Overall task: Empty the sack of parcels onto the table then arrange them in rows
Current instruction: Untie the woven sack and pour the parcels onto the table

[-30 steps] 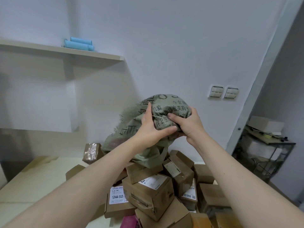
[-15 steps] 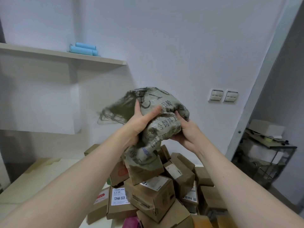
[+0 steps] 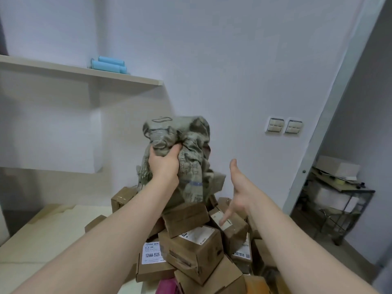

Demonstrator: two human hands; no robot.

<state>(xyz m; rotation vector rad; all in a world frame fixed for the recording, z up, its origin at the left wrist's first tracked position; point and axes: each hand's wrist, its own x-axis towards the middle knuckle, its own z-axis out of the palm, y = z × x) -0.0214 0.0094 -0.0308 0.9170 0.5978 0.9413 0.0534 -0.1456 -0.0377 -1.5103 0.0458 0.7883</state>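
The left hand [image 3: 164, 164] clutches the crumpled grey-green woven sack [image 3: 191, 158], held up over the heap of brown cardboard parcels [image 3: 191, 245] piled toward the right edge of the pale tabletop [image 3: 53, 234]. The right hand [image 3: 239, 192] holds nothing, its fingers spread and pointing down just beside the sack.

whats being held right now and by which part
The left grip holds the crumpled green sack by a bunched fold in its upper part. The right grip is open and holds nothing.
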